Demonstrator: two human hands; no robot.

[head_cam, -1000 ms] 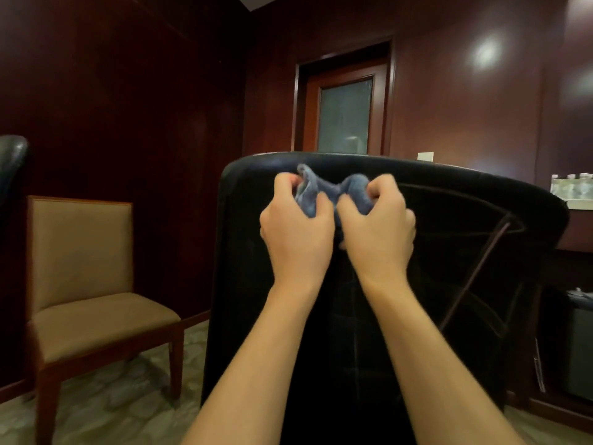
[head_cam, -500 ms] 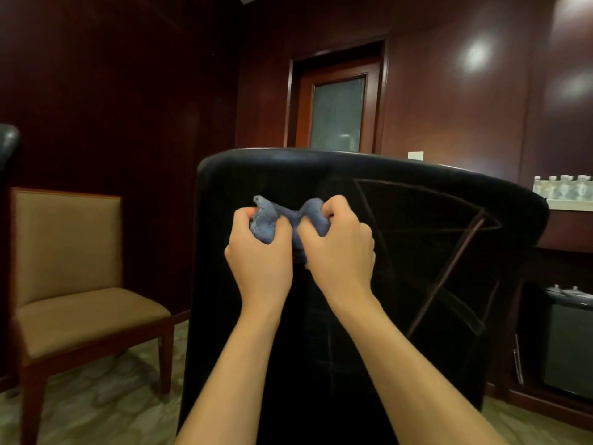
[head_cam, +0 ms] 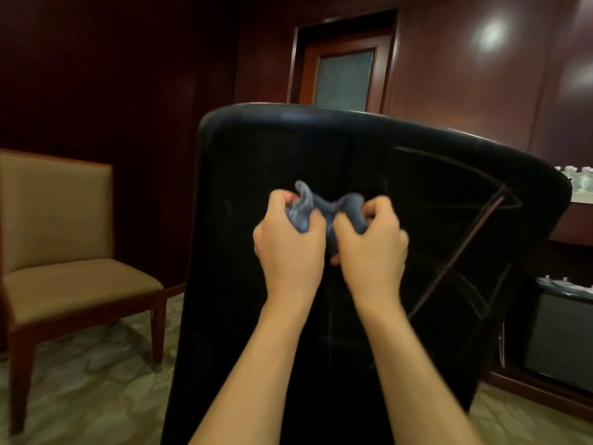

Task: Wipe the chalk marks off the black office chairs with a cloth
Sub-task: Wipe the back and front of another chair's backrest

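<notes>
The back of a black office chair (head_cam: pixel 256 162) fills the middle of the view. Pale chalk lines (head_cam: pixel 462 245) cross its right half, and fainter ones run lower down. A crumpled blue-grey cloth (head_cam: pixel 324 208) is bunched against the middle of the chair back. My left hand (head_cam: pixel 288 248) grips its left end and my right hand (head_cam: pixel 372 248) grips its right end, the two hands side by side and almost touching. Most of the cloth is hidden under my fingers.
A tan upholstered wooden chair (head_cam: pixel 64 245) stands at the left against the dark panelled wall. A door with a frosted pane (head_cam: pixel 343 78) is behind the office chair. At the right are a shelf with bottles (head_cam: pixel 577 181) and a dark cabinet (head_cam: pixel 558 335).
Both hands have slid the cloth down the chair back from near the top edge to its middle. The view has shifted a little.
</notes>
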